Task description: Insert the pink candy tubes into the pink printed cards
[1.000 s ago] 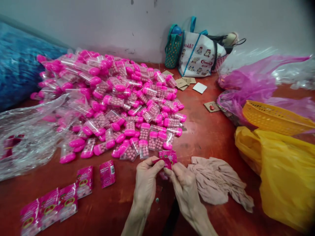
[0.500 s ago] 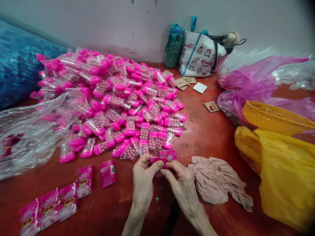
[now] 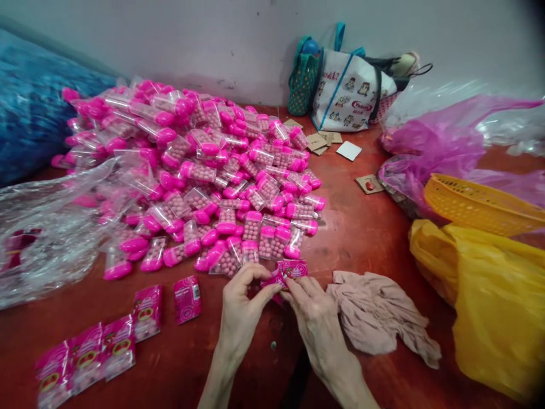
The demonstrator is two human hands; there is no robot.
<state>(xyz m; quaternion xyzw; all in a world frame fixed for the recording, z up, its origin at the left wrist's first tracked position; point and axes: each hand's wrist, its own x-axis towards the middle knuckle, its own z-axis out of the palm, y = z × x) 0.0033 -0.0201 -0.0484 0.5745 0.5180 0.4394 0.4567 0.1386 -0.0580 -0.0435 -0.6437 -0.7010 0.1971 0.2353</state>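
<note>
My left hand [image 3: 242, 309] and my right hand [image 3: 315, 315] meet at the front middle of the red surface. Both pinch a small pink printed label [image 3: 276, 279], largely covered by my fingers. Just beyond lies another pink printed piece [image 3: 298, 267], partly behind my right fingers. Close by, a large heap of clear containers [image 3: 251, 226] with bright pink caps holds pink balls. To the left lies a flat pink label with a barcode [image 3: 187, 300]. Several containers wrapped in pink labels [image 3: 119, 346] lie in a slanting row at the lower left.
A crumpled beige cloth [image 3: 378, 312] lies right of my right hand. Farther right are a yellow plastic bag [image 3: 498, 307], a yellow basket [image 3: 481, 204] and a purple bag [image 3: 447, 133]. Clear plastic [image 3: 46, 227] spreads at left. Cardboard pieces [image 3: 317, 143] and a white tote [image 3: 344, 91] are at the back.
My left hand has shifted slightly left and its fingers have spread a little along the label. My right fingers now press down over the label's right part. The view has tilted slightly.
</note>
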